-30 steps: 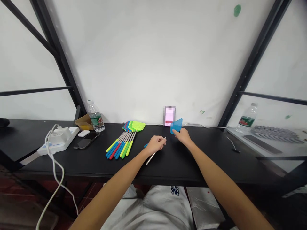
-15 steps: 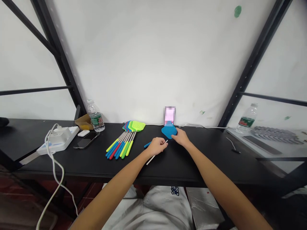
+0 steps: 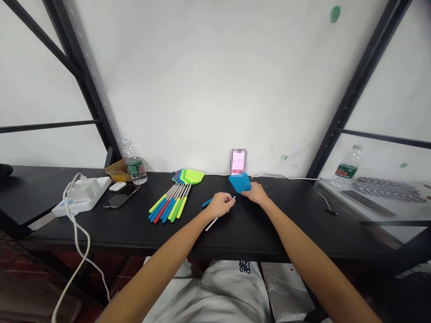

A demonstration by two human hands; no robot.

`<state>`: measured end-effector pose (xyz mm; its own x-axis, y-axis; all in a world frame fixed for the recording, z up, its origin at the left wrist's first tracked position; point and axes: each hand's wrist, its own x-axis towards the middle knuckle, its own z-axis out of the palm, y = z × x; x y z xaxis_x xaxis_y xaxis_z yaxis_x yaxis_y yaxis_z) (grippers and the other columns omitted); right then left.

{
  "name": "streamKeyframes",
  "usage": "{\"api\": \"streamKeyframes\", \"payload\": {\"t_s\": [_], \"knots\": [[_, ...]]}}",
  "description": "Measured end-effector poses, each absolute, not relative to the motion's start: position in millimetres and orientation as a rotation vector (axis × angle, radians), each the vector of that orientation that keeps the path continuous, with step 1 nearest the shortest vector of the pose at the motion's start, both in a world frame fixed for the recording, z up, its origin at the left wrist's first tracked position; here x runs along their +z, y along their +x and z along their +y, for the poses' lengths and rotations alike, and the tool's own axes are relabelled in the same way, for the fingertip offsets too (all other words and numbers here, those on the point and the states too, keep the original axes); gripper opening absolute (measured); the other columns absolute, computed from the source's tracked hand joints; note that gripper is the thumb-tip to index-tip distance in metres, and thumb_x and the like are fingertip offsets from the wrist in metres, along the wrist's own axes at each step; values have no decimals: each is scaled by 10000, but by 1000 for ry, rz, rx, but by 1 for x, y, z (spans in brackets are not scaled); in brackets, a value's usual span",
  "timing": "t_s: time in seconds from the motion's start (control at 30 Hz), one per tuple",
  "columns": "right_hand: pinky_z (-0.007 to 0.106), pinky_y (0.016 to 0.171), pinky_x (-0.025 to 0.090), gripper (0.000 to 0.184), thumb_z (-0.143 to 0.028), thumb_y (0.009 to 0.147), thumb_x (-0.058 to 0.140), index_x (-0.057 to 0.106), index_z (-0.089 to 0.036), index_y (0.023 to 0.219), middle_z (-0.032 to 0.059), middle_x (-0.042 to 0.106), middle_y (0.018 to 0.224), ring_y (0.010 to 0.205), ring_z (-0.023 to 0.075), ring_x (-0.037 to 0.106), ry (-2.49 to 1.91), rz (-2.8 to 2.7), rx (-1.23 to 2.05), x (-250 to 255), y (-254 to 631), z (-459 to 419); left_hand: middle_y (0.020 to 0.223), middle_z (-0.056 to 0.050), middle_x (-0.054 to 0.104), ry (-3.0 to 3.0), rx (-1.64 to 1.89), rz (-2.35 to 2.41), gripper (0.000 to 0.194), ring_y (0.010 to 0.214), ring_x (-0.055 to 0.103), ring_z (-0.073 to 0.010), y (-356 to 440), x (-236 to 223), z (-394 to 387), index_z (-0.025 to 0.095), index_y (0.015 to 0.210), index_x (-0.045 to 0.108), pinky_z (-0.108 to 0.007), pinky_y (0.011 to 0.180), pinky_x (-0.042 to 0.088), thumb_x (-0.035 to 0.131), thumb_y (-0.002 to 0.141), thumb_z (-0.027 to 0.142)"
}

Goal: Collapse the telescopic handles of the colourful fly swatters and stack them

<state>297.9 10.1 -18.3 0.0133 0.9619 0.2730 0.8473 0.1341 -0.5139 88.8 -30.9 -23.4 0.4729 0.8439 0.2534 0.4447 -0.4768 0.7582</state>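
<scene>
My left hand (image 3: 219, 205) is shut around a thin steel rod (image 3: 211, 224), whose tip pokes out past my fingers. A short blue plastic grip (image 3: 207, 203) sticks out on the hand's far left side; I cannot tell whether it joins the rod. My right hand (image 3: 257, 193) holds the edge of a blue mesh fly swatter head (image 3: 240, 182), which sits just to its left on the black table (image 3: 269, 229). A fan of colourful fly swatters (image 3: 171, 202) lies left of both hands.
A pixelated phone screen (image 3: 238, 162) stands against the wall behind the blue head. Left along the table are a smartphone (image 3: 121, 197), water bottle (image 3: 134, 164), and power strip (image 3: 81, 197) with white cables. A shelf (image 3: 370, 197) at right holds another bottle.
The blue swatter head has swung from tilted up to nearly flat, now sitting slightly further left of my right hand. My left hand and the rod have hardly moved.
</scene>
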Motion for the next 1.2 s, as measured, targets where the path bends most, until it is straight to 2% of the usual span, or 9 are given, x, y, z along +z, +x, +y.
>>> {"api": "streamKeyframes", "payload": {"t_s": [0.27, 0.53, 0.83, 1.2], "knots": [[244, 597, 392, 141, -298, 741, 652, 668, -175, 676, 56, 685, 708, 664, 182, 625, -1744, -1846, 255, -17, 298, 10, 465, 37, 546, 2088, 834, 1057, 313, 447, 468, -99, 89, -23, -31, 176, 652, 562, -226, 543, 382, 489, 838, 417], [248, 610, 385, 144, -306, 734, 638, 675, -170, 707, 72, 688, 769, 715, 194, 615, -1734, -1797, 229, -15, 297, 8, 470, 35, 548, 2082, 817, 1058, 319, 449, 465, -99, 89, -22, -32, 177, 655, 563, -222, 531, 373, 487, 838, 426], [242, 581, 335, 119, -299, 722, 598, 625, -188, 688, 9, 609, 656, 613, 142, 511, -1620, -1737, 86, -13, 297, 7, 469, 34, 549, 2093, 812, 1054, 311, 442, 469, -96, 89, -24, -30, 180, 645, 553, -220, 544, 382, 486, 837, 416], [243, 601, 348, 118, -308, 711, 578, 612, -195, 699, 11, 624, 719, 651, 144, 508, -1574, -1710, 55, -16, 295, 8, 468, 35, 547, 2105, 812, 1054, 324, 437, 460, -91, 89, -24, -29, 178, 649, 560, -213, 531, 374, 483, 840, 427]]}}
